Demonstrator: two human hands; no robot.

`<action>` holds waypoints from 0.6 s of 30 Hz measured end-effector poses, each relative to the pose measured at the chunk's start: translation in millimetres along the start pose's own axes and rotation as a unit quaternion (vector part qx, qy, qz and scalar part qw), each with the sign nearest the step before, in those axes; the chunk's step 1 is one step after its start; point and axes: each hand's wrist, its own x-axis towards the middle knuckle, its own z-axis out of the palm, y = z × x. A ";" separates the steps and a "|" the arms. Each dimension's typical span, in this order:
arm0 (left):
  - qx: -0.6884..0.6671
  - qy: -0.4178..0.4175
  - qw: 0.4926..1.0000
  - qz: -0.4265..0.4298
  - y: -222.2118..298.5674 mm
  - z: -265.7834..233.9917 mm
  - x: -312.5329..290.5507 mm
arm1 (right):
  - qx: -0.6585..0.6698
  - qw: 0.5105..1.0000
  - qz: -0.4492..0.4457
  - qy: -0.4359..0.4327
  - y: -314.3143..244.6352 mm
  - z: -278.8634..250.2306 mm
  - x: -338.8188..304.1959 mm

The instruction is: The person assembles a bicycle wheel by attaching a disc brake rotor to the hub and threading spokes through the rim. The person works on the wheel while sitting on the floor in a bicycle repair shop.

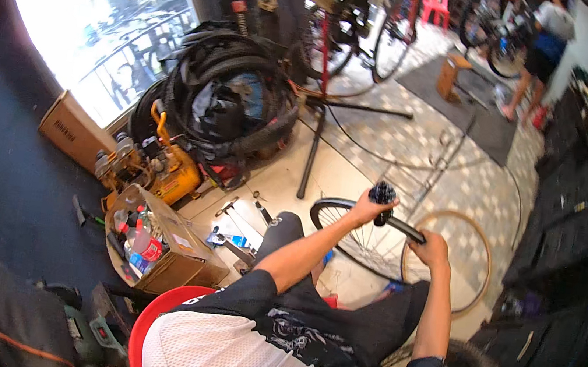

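Note:
Between my knees stands a bicycle wheel [402, 227] with a black tyre and thin spokes. Closed around a small black item with a knobbly, shiny top [383, 192] is my left hand [367, 211], right at the wheel's upper edge; the item's exact kind is not clear. Fingers of my right hand [432, 249] wrap the tyre at the near right of the rim. Just behind that hand, a tan hoop like a bare tyre [483, 242] lies on the floor.
At left stand an open cardboard box [186, 243] of bottles, a yellow compressor [175, 174] and a heap of black tyres [271, 132]. Hand tools lie on the tiles. A repair stand's legs [313, 149] spread ahead. Another person [547, 46] stands at far right near a bicycle.

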 end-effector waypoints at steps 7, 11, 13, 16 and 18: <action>-0.131 0.126 0.983 0.003 41.1 -48.3 -40.1 | -0.025 0.996 0.002 0.086 -54.5 3.5 35.1; -0.072 0.149 0.986 0.004 64.0 -68.7 -47.7 | 0.033 0.987 0.058 0.149 -86.3 0.1 53.6; -0.089 0.146 0.985 0.001 78.0 -78.0 -49.8 | 0.045 0.979 0.079 0.181 -91.1 0.2 71.4; -0.115 0.116 0.986 0.024 103.1 -70.7 -58.7 | 0.170 0.970 0.060 0.162 -72.6 -3.0 95.1; -0.105 0.096 0.989 0.033 117.0 -66.0 -68.6 | 0.329 0.934 0.036 0.138 -74.5 -4.9 102.9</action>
